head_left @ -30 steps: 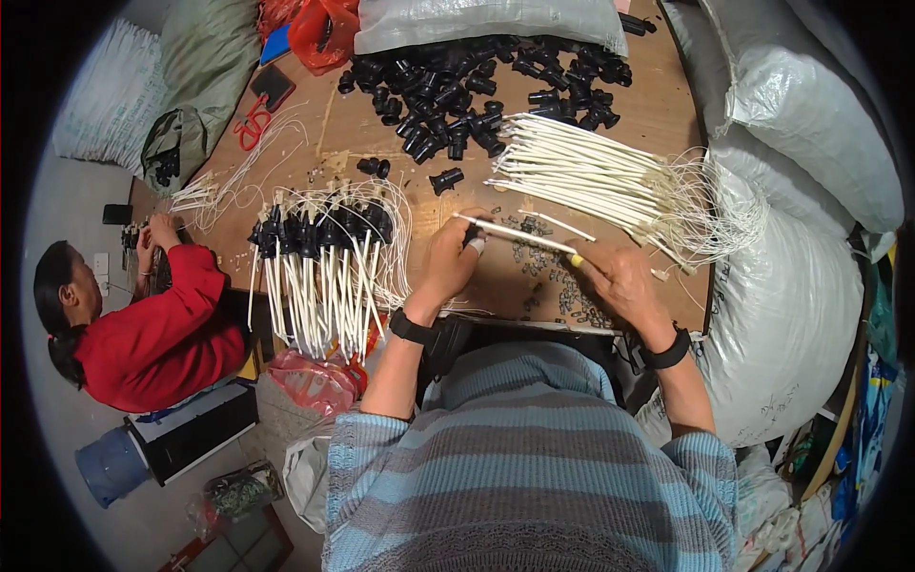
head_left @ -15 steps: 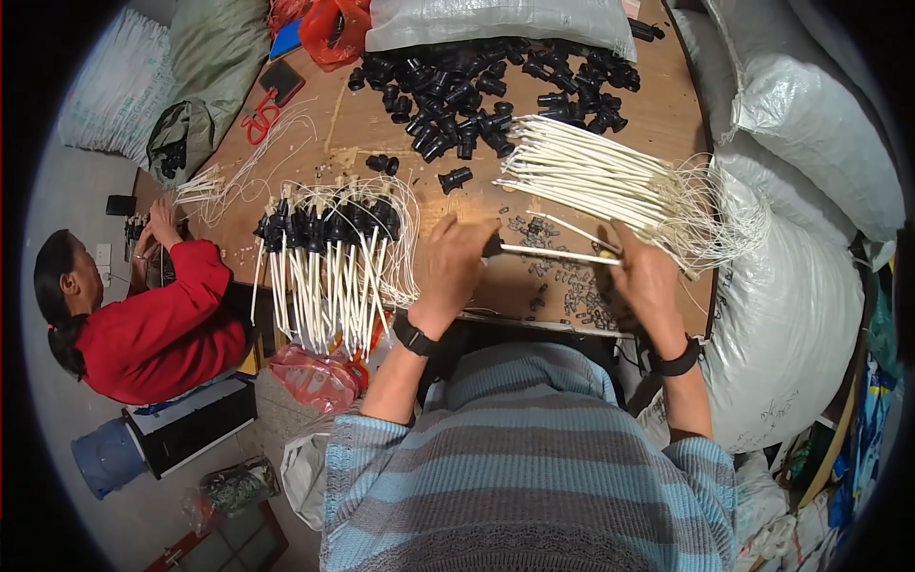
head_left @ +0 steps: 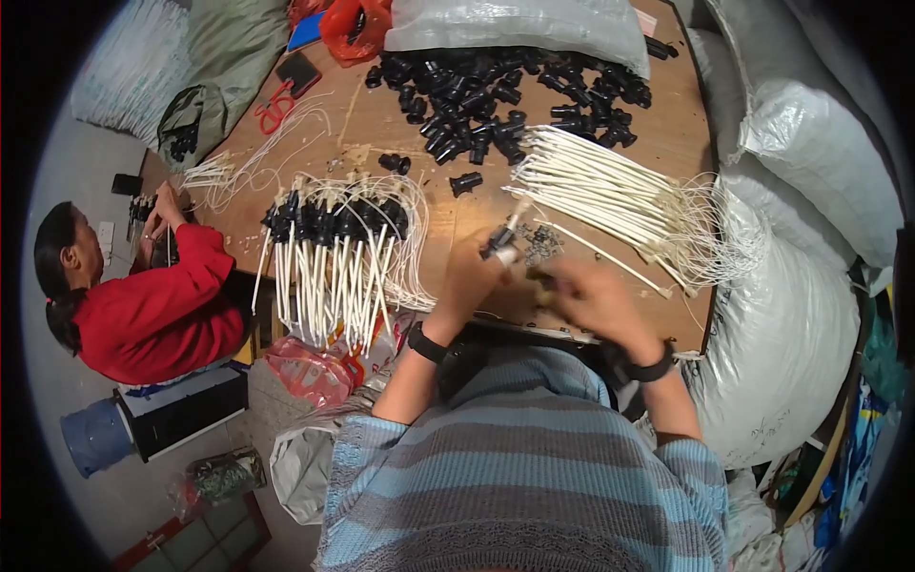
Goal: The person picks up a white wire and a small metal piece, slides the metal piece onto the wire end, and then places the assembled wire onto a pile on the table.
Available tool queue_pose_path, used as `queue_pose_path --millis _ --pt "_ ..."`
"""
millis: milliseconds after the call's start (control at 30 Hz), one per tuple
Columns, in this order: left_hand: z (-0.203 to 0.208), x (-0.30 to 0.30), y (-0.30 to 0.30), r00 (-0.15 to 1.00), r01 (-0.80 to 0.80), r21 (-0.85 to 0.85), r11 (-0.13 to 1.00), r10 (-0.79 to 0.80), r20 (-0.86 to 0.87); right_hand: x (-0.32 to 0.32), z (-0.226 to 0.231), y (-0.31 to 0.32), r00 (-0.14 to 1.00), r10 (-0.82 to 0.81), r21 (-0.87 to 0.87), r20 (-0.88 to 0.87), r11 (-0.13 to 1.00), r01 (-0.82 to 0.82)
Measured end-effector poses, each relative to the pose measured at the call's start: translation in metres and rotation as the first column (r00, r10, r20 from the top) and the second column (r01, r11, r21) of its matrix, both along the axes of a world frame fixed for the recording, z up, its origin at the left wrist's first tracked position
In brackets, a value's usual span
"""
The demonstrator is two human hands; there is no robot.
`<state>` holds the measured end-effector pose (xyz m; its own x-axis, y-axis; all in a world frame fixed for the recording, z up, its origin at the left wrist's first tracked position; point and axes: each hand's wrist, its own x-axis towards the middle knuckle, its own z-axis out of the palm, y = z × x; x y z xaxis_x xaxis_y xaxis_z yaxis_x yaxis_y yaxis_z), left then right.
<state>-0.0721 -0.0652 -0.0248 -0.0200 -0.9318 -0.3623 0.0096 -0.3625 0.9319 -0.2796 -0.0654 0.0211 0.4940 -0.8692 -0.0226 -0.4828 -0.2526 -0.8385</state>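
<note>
My left hand is closed on a black plastic socket with a pale stem sticking out at its top. Just right of it, my right hand is blurred by motion, its fingers turned toward the left hand; whether they hold anything is unclear. Beyond my right hand lies a single white tube, in front of a bundle of white tubes with thin wires. Small dark metal bits lie scattered between the hands. To the left, a row of sockets with white tubes hangs over the table edge.
A heap of black sockets covers the far table, with two loose ones nearer. Red scissors lie far left. A person in red works at the left. Stuffed white sacks crowd the right edge.
My right hand has moved left, close to my left hand. The white tube that stretched between the hands no longer shows there; the left hand's socket now points upward. The whole view has shifted slightly.
</note>
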Motion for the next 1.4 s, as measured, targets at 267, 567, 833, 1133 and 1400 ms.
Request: queue_pose_path --millis 267,567,833,1133,1400 --pt "-0.007 0.000 -0.006 0.929 0.116 -0.197 0.974 -0.037 0.369 0.000 -0.031 0.003 0.977 -0.169 -0.290 -0.126 0.949 0.126" --pt "-0.004 -0.019 -0.003 0.929 0.205 -0.299 0.932 -0.089 0.359 0.003 -0.038 0.009 0.984 -0.160 -0.287 0.077 0.942 0.176" --pt "-0.009 -0.010 -0.001 0.688 0.450 -0.385 0.806 -0.038 0.725 0.007 -0.031 -0.001 0.963 -0.267 -0.320 0.043 0.909 0.266" --pt "0.002 -0.021 0.003 0.715 0.479 -0.420 0.771 -0.065 0.696 0.008 -0.040 -0.003 0.974 -0.222 -0.234 0.051 0.945 0.227" --pt "0.002 -0.024 0.007 0.667 0.536 -0.338 0.774 -0.143 0.731 0.009 -0.039 -0.001 0.998 -0.063 -0.187 0.010 0.980 0.064"
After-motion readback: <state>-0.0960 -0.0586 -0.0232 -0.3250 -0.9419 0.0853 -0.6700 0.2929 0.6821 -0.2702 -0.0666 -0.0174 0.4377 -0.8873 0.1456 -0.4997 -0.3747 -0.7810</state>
